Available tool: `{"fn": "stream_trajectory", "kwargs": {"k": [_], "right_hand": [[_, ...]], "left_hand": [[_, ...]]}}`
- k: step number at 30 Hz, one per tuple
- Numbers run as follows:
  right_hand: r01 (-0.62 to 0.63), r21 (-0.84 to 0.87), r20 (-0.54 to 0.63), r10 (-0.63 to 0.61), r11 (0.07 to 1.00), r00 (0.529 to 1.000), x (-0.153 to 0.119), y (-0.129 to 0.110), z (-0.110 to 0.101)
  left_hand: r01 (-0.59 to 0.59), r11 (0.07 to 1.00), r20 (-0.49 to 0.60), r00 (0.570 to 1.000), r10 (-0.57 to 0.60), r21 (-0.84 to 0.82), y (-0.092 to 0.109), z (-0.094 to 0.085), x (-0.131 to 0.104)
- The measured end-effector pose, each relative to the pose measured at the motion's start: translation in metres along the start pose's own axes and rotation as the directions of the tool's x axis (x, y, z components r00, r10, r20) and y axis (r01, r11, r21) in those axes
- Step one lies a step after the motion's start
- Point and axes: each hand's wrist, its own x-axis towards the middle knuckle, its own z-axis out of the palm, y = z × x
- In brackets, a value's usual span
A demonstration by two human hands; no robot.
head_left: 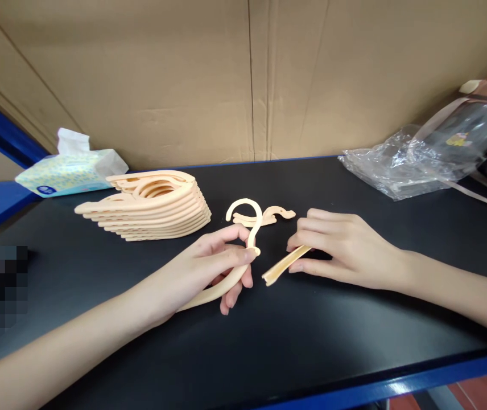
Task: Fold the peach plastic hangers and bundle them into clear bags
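My left hand (222, 259) is closed around a cream plastic hanger piece (222, 286), a curved arm with a hook (257, 219) rising from its end. Thumb and fingers pinch it where hook and arm meet. My right hand (341, 245) grips a second cream hanger arm (284, 266), its channelled end pointing toward my left hand without touching it. Just behind my hands lie loose cream hanger parts (275, 215). Left of them stands a neat stack of folded cream hangers (153, 208).
A tissue pack (73, 171) sits at the back left. Crumpled clear plastic (401, 162) and a transparent bag with a strap (461, 134) lie at the back right. Cardboard (184, 85) walls off the black tabletop (226, 359). A blue edge (380, 387) runs along its front.
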Motion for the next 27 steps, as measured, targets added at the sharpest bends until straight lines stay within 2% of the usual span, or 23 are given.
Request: {"fn": "stream_trajectory", "kwargs": {"k": [9,17,27], "right_hand": [[-0.012,-0.005,-0.061,0.011,1.0,0.998,-0.0018,-0.0006,-0.0003],[0.011,0.011,0.017,-0.011,1.0,1.0,-0.0004,0.001,-0.0002],[0.092,-0.05,0.05,-0.09,0.995,0.995,0.0005,0.0003,0.0011]], "left_hand": [[-0.007,1.0,0.005,1.0,0.007,-0.011,-0.0016,-0.0027,0.0017],[-0.019,0.998,-0.016,1.0,0.018,-0.056,-0.004,-0.0053,0.0022],[0.065,0.997,-0.015,0.998,-0.065,-0.036,0.0023,-0.0026,0.0015]]}}
